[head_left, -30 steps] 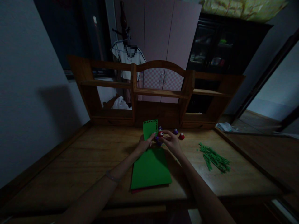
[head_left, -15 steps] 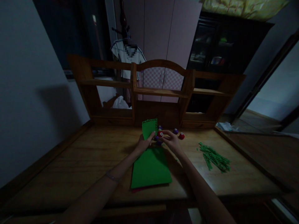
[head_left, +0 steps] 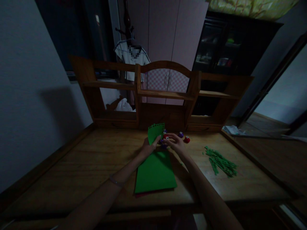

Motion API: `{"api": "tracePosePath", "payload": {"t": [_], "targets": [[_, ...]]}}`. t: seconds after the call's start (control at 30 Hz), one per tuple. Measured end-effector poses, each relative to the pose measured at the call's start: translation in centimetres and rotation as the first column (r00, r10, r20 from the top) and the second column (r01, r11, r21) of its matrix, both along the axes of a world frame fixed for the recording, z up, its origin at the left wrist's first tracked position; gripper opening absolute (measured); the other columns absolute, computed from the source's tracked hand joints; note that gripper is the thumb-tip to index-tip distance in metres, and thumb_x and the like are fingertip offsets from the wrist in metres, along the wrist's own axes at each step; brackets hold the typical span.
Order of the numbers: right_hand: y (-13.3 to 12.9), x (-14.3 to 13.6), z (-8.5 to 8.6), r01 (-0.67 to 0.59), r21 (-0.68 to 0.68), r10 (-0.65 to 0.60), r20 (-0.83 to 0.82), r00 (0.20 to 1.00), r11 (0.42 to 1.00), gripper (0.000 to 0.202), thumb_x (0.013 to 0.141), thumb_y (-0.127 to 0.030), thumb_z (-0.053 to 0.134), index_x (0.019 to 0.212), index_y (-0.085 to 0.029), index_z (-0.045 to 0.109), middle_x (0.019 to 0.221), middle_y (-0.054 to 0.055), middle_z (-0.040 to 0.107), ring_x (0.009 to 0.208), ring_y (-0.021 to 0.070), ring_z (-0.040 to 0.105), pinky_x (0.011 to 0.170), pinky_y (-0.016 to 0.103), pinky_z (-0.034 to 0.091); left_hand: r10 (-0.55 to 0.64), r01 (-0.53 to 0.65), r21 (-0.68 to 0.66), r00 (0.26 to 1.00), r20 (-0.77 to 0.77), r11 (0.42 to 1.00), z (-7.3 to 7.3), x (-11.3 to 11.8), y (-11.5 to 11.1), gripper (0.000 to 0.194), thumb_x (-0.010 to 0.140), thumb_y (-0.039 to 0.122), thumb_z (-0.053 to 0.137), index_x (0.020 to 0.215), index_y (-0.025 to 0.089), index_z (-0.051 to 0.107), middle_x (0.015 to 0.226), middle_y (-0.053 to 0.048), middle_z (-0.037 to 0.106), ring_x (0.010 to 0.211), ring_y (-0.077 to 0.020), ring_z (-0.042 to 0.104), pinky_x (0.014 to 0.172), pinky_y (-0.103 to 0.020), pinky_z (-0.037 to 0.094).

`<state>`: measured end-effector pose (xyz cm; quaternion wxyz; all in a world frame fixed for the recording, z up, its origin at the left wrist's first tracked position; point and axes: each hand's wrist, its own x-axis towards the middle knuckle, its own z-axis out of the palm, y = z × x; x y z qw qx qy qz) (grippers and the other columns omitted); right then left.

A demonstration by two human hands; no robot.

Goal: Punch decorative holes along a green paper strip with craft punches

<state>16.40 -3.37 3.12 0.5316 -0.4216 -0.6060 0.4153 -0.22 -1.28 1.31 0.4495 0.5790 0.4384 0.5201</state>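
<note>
My left hand (head_left: 149,147) holds a small green sheet (head_left: 154,132) upright, with dark cut-outs along its top and right edges. Just to its right, my right hand (head_left: 175,142) has its fingers pinched round a red punch (head_left: 166,136) with a white dot, at the sheet's right edge. Purple punches (head_left: 164,146) lie close by, partly hidden by my hands. Beneath my wrists a stack of green sheets (head_left: 155,172) rests on the wooden desk, with a bit of red showing under its front edge.
Behind my right hand stand a purple punch (head_left: 181,134) and another red punch (head_left: 187,139). A pile of green strips (head_left: 222,162) lies on the desk (head_left: 96,159) at the right. A wooden shelf unit (head_left: 165,94) runs along the back.
The small green sheet has shifted slightly right and tilted, along with my left hand. The red punch in my right hand has turned or dipped a little.
</note>
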Motion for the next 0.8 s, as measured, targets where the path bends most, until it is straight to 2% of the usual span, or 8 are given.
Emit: {"api": "tracePosePath", "payload": {"t": [0.13,0.27,0.47,0.8], "targets": [[-0.16,0.01,0.13,-0.002,-0.035,0.002,-0.011,1.0,0.999,0.042,0.069,-0.039,0.069,0.106,-0.02,0.062,0.102,0.008,0.067,0.085,0.0211,0.066,0.073,0.034,0.054,0.008,-0.005,0.083,0.999,-0.037,0.997,0.41,0.21,-0.29,0.036,0.074,0.049,0.059,0.081,0.014,0.069,0.069,-0.007,0.067,0.071,-0.0223,0.063,0.058,-0.028,0.046],[-0.1,0.07,0.05,-0.012,-0.034,0.012,-0.014,1.0,0.999,0.043,0.068,-0.039,0.07,0.106,-0.021,0.062,0.099,0.007,0.068,0.087,0.0221,0.066,0.075,0.035,0.054,0.007,0.005,0.161,0.997,-0.075,0.987,0.29,0.18,-0.09,0.034,0.077,0.046,0.057,0.09,0.017,0.069,0.089,-0.007,0.07,0.085,-0.0233,0.064,0.071,-0.029,0.049],[0.08,-0.03,-0.23,-0.048,-0.03,0.047,-0.013,0.999,0.998,0.043,0.067,-0.038,0.071,0.105,-0.021,0.063,0.097,0.006,0.069,0.085,0.0209,0.066,0.073,0.034,0.053,0.02,-0.006,0.174,0.997,-0.08,0.985,-0.02,0.17,0.23,0.035,0.079,0.046,0.054,0.093,0.018,0.069,0.095,-0.008,0.07,0.091,-0.0243,0.063,0.078,-0.031,0.048],[0.11,-0.06,-0.42,-0.062,-0.035,0.061,-0.051,0.997,0.997,0.043,0.067,-0.034,0.072,0.107,-0.021,0.062,0.095,0.006,0.068,0.089,0.0212,0.065,0.076,0.033,0.052,0.023,-0.011,0.173,0.997,-0.068,0.985,0.14,0.29,0.0,0.032,0.078,0.044,0.057,0.092,0.018,0.07,0.093,-0.008,0.071,0.089,-0.0238,0.065,0.078,-0.031,0.049]]}}
